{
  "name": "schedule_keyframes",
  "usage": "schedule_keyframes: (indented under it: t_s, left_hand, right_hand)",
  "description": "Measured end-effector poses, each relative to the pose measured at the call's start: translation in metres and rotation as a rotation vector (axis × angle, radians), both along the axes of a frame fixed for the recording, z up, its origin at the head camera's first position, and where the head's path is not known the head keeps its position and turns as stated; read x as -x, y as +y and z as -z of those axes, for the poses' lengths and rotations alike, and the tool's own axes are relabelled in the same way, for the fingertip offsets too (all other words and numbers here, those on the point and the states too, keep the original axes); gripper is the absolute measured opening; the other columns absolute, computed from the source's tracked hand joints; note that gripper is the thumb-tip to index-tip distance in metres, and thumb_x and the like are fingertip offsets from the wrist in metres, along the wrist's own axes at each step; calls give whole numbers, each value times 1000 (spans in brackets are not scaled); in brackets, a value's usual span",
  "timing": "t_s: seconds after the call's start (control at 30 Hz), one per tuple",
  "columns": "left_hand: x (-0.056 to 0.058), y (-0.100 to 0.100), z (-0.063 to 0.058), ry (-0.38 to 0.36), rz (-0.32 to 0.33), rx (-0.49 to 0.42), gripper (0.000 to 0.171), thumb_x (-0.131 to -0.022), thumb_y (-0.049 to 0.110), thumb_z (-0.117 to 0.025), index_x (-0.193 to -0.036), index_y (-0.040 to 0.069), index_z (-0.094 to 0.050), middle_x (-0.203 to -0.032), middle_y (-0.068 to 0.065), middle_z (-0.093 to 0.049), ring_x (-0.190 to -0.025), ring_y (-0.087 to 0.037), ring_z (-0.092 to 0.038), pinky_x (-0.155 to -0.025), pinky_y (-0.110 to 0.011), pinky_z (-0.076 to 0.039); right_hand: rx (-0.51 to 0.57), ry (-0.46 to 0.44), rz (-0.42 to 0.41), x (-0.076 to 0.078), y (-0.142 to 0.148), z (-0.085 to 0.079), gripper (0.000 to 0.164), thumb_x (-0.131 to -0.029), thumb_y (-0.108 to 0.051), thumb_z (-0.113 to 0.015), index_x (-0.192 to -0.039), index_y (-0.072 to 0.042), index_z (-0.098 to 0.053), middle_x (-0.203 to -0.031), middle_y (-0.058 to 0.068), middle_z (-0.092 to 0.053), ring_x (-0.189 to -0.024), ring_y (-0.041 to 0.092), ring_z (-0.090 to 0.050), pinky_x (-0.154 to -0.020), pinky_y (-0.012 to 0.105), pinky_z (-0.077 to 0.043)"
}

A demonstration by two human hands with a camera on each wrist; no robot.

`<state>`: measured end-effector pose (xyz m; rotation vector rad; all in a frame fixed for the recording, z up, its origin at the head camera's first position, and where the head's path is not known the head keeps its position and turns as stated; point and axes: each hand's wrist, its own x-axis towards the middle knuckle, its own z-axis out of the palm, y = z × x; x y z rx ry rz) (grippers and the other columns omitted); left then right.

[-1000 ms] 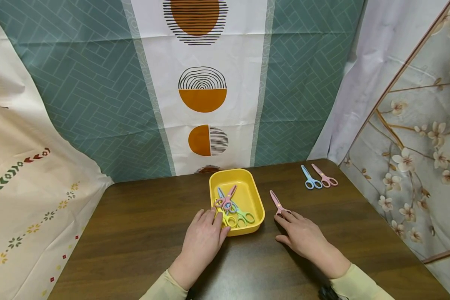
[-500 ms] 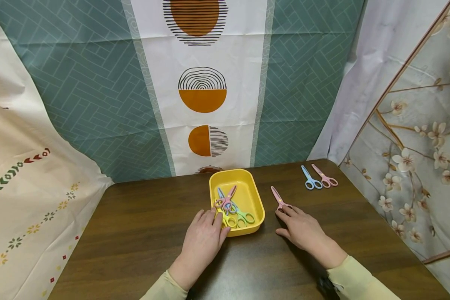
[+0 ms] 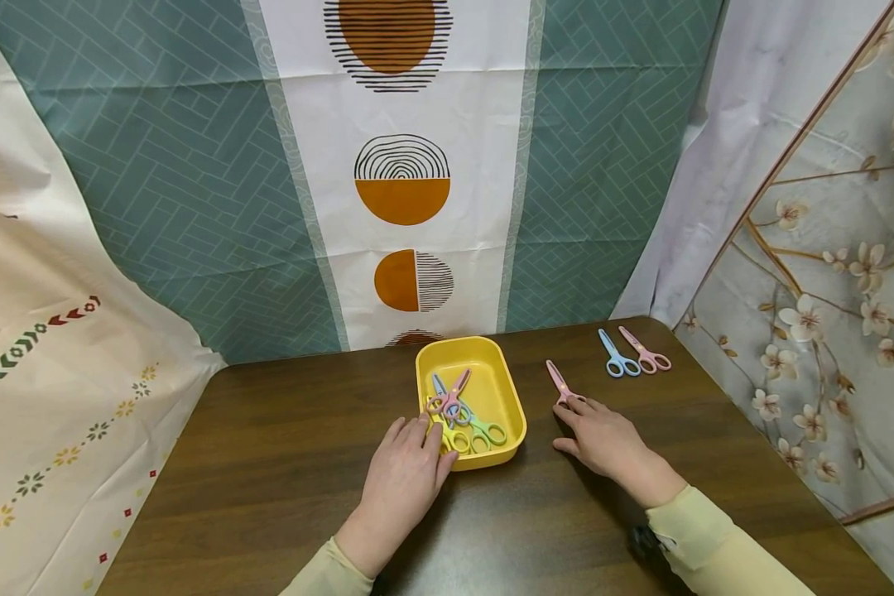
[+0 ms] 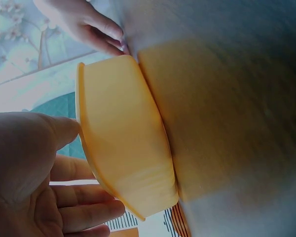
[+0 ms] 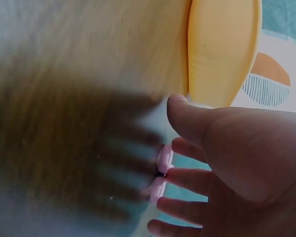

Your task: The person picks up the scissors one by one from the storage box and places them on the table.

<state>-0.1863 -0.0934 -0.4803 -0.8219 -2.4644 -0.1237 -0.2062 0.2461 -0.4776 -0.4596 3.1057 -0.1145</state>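
Observation:
My right hand lies low over the table with its fingertips on the handle loops of a pair of pink scissors, whose blades point away. In the right wrist view the fingers are nearly straight, touching the pink loops, and the thumb stands apart. Beside them is a yellow plastic tray holding pink, blue, green and yellow scissors. My left hand rests at its near left corner, thumb and relaxed fingers touching the rim.
At the back right of the brown table lie blue scissors and another pair of pink scissors side by side. Patterned cloth hangs behind the table and along both sides.
My right hand has slid the pink scissors away from me and slightly right across the table. The left hand and the tray have stayed in place.

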Motion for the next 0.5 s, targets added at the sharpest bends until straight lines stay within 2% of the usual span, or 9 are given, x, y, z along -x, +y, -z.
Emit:
schedule_keyframes:
  t_s: [0.5]
  left_hand:
    - [0, 0, 0, 4, 1, 1, 48, -103, 41, -80, -125, -1, -76, -125, -22, -76, -119, -34, -75, -110, -55, -55]
  right_hand:
    - [-31, -21, 21, 24, 16, 0, 60, -106, -40, -74, -152, -3, -64, -161, 27, -54, -146, 53, -52, -112, 69, -48]
